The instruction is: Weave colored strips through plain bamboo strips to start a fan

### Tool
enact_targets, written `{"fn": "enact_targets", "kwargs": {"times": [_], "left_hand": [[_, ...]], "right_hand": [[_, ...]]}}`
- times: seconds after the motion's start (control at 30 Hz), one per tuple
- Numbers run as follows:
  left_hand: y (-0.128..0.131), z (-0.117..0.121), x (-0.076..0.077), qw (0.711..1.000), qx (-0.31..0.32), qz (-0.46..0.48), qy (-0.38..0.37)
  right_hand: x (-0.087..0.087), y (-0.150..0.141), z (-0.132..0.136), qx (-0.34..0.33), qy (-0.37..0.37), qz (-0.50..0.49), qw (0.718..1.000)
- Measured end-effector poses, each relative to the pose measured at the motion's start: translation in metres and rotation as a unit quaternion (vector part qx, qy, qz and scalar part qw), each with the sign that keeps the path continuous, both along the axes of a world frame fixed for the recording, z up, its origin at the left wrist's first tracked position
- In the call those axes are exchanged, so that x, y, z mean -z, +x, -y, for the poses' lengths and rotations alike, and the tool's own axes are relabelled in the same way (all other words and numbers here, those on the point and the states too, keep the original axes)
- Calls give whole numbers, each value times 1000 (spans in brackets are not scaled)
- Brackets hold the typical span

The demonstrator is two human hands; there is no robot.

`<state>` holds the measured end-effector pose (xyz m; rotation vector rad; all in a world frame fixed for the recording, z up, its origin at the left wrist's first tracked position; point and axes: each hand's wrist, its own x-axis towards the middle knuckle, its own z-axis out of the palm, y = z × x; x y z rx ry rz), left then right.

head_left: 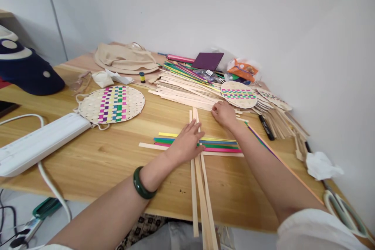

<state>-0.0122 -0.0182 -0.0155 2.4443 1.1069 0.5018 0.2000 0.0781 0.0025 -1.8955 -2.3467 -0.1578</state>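
The left hand [187, 142] lies palm down with fingers spread over the place where 2 sets of strips cross, seemingly steadying them rather than gripping. The right hand [225, 114], just ahead and to its right, has curled fingers at the near edge of a pile of pale strips [181, 91]; whether it pinches 1 of them I cannot tell.

Under the left hand, lengthwise pale strips [193, 195] run back toward the body and past the table edge. Crosswise coloured strips [222, 149] in yellow, blue, green and pink reach out on both sides of that hand, with pale ones nearest the body.

I judge the step to be arranging crossed strips, the left hand acting as a weight. The next move calls for light fingertip control of a single strip, with the left hand's pressure kept even so the loose crossing does not skew.

Left of the left hand lies an oval woven piece [111, 105], beside a white power strip [43, 140]. Beyond the right hand is a smaller woven piece [238, 94]; to its right, a black marker [266, 127]. Scissors [342, 213] lie farther right, nearer the body.
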Motion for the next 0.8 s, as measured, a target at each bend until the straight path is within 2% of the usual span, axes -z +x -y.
{"fn": "enact_targets", "kwargs": {"times": [0.23,0.37,0.43,0.53,0.6,0.67,0.73,0.8], "left_hand": [[0,-1,5,999,2,31,-9],[0,-1,5,999,-2,44,-14],[0,-2,4,997,-11,81,-8],[1,-3,1,982,-38,187,6],[2,-4,-4,961,-66,270,-13],[2,-4,-11,925,-102,355,-88],[2,-4,-18,864,-134,437,-209],[1,-4,-25,790,-143,503,-321]], "right_hand": [[2,-1,1,-17,6,-36,999],[-4,1,3,-22,20,-77,997],[-10,3,6,-16,27,-97,995],[-24,5,16,4,42,-170,984],[-36,3,29,9,48,-257,965],[-47,-1,48,-3,19,-360,933],[-56,-6,69,-17,-57,-475,878],[-59,-11,91,-20,-170,-541,823]]}}
